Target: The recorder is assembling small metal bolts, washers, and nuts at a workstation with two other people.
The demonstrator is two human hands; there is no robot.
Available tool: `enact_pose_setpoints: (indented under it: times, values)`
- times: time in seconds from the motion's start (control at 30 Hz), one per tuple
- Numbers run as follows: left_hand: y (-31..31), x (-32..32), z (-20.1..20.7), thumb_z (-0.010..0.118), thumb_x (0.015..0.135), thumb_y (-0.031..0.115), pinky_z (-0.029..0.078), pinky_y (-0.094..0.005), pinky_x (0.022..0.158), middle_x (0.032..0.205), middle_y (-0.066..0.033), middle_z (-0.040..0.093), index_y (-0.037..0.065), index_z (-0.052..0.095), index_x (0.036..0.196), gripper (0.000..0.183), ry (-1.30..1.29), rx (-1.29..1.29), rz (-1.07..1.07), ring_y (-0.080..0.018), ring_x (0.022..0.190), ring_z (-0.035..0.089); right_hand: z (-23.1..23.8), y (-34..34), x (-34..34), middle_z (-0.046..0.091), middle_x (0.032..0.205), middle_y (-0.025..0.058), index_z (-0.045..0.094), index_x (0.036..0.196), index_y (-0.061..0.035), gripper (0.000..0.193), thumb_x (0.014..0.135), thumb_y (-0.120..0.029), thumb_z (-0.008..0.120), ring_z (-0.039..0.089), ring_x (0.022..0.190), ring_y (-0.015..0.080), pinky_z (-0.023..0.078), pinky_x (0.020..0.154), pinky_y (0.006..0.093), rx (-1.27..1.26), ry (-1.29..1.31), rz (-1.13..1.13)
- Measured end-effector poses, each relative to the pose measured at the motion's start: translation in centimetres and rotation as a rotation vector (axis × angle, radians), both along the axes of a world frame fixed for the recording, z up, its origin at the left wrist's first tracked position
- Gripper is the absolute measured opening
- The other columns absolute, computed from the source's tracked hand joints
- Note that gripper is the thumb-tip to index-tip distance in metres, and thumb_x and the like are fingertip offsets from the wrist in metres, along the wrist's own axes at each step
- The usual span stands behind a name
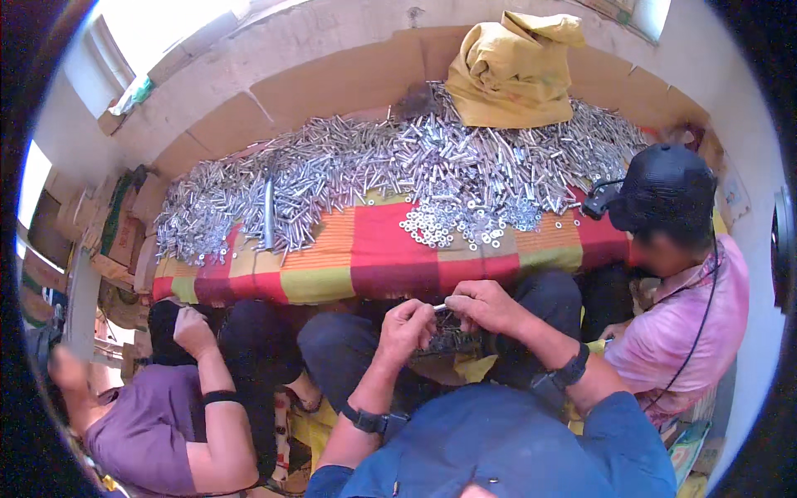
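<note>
Both hands are curled together over the lap: the left hand (404, 326) and right hand (481, 305) pinch one small metal bolt (441, 308) between fingertips. Beyond, loose washers (444, 224), then an uncountable heap of metal sleeves (374, 170) on the striped-cloth table (365, 257); farthest, one yellow sack (513, 70).

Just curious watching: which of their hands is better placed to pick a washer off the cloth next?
Probably the right hand: it sits closer to the washers, while the left hand lies lower. Both pinch a small metal piece.
</note>
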State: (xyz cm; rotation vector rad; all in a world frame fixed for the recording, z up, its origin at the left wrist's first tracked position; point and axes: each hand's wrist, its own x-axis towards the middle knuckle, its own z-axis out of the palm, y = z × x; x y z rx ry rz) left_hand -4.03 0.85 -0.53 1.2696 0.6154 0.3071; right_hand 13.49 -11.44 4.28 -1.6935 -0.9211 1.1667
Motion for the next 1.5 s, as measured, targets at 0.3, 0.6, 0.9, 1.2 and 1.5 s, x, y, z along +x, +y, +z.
enact_pose_setpoints:
  times: [0.3, 0.6, 0.9, 1.2, 1.5]
  values:
    - [1.7, -0.4, -0.4, 0.052, 0.104, 0.03, 0.039, -0.0253, 0.045, 0.07, -0.0064, 0.063, 0.004, 0.061, 0.088, 0.032, 0.009, 0.053, 0.269, -0.0109, 0.048, 0.054, 0.6, -2.4, 6.6, 0.07, 0.089, 0.0205, 0.07, 0.092, 0.0018, 0.027, 0.087, -0.025, 0.07, 0.068, 0.087, 0.0351, 0.053, 0.078, 0.0419, 0.2, -0.636, -0.188]
    - [2.3, -1.2, -0.8, 0.053, 0.105, 0.027, 0.043, -0.0242, 0.05, 0.077, -0.0075, 0.066, 0.004, 0.062, 0.093, 0.028, -0.098, 0.041, 0.288, -0.0115, 0.055, 0.058, -1.1, -4.0, 8.2, 0.066, 0.086, 0.0225, 0.067, 0.086, 0.0027, 0.022, 0.085, -0.019, 0.071, 0.065, 0.084, 0.0408, 0.051, 0.077, 0.0467, 0.247, -0.927, -0.251]
    - [4.6, -4.8, 3.6, 0.058, 0.101, 0.018, 0.043, -0.0239, 0.053, 0.08, -0.0076, 0.066, 0.0, 0.064, 0.096, 0.02, -0.03, 0.294, 0.363, -0.0102, 0.057, 0.057, -1.8, -4.5, 8.0, 0.064, 0.088, 0.0219, 0.065, 0.087, 0.002, 0.02, 0.087, -0.017, 0.07, 0.064, 0.085, 0.0423, 0.051, 0.075, 0.0486, 0.294, -0.997, -0.253]
    - [5.5, -10.9, 4.1, 0.058, 0.103, 0.015, 0.042, -0.022, 0.054, 0.082, -0.0052, 0.065, 0.0, 0.064, 0.098, 0.017, -0.04, 0.502, 0.608, -0.0077, 0.061, 0.055, -3.1, -4.2, 7.0, 0.065, 0.09, 0.0205, 0.066, 0.095, -0.0021, 0.023, 0.086, -0.023, 0.071, 0.064, 0.089, 0.0428, 0.052, 0.079, 0.0499, 0.155, -1.049, 0.028]
    - [4.4, -13.0, 3.4, 0.057, 0.102, 0.013, 0.042, -0.0207, 0.056, 0.084, -0.0042, 0.063, 0.0, 0.063, 0.097, 0.015, -0.06, 0.524, 0.688, -0.0063, 0.062, 0.053, -11.4, 2.8, -1.7, 0.069, 0.096, 0.0253, 0.062, 0.11, -0.0001, 0.035, 0.08, -0.017, 0.069, 0.067, 0.094, 0.0449, 0.054, 0.086, 0.0513, -0.233, -0.905, 0.645]
